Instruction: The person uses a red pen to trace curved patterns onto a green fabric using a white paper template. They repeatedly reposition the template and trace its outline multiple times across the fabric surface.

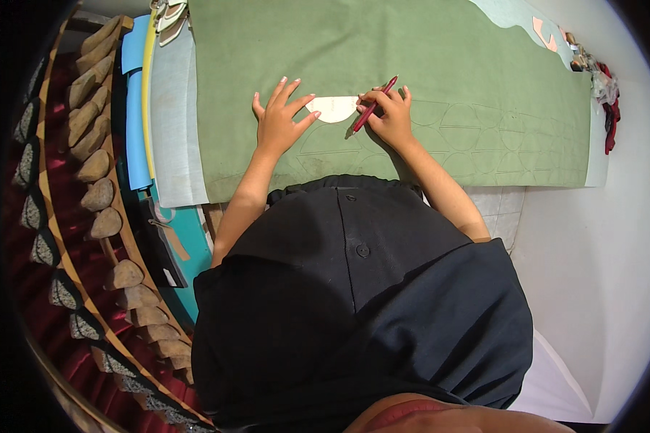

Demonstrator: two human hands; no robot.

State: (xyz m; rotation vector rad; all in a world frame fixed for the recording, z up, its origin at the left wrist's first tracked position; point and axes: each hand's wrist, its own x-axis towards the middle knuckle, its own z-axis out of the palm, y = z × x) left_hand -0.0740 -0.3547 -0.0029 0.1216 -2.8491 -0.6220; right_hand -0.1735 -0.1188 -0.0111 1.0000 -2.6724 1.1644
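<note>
A white half-round pattern piece (pixel 334 110) lies on a large sheet of green material (pixel 412 47), its straight edge facing away from me. My left hand (pixel 276 128) rests at its left end, thumb and index fingertip touching the piece and the other fingers spread. Held in my right hand (pixel 391 121) is a dark red pen (pixel 366 117), slanted with its lower end toward me. Fingertips of that hand also reach the right end of the pattern piece. Faint curved outlines cover the green sheet below and to the right.
Wooden shoe lasts (pixel 100 195) and dark patterned shoe parts (pixel 66 290) line a curved rack at the left. Light-coloured sandals (pixel 172 22) sit at the far left corner. Peach-coloured pieces (pixel 544 34) lie far right, near a white wall (pixel 592 289).
</note>
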